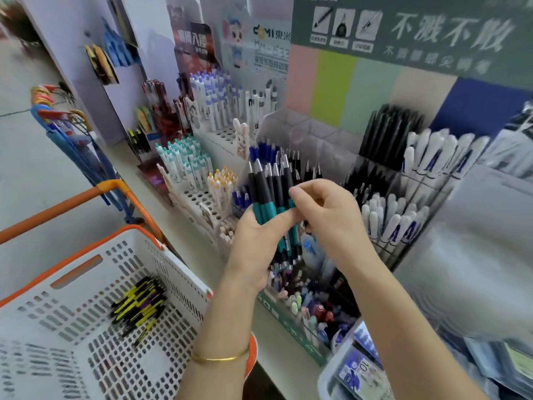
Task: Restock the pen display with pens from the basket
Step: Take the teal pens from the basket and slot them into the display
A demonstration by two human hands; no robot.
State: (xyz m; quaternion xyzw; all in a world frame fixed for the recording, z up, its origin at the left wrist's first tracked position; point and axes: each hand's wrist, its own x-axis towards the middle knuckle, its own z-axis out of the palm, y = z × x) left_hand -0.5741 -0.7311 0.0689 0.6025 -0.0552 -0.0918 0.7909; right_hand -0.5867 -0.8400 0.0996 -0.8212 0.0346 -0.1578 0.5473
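Head view. Bundle of teal-and-black plastic pens (269,194), silver tips up: in front of the clear acrylic pen display (314,134), left hand (253,245) wrapped round the barrels. Right hand (331,220) pinches one pen near its top. Likely light, stiff, slick; best gripped mid-barrel. White perforated plastic basket (181,278) holds yellow-and-black pens (138,307).

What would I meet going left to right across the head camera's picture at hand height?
Orange-rimmed white basket, left hand gripping teal-and-black pens, right hand, white pens with blue print.
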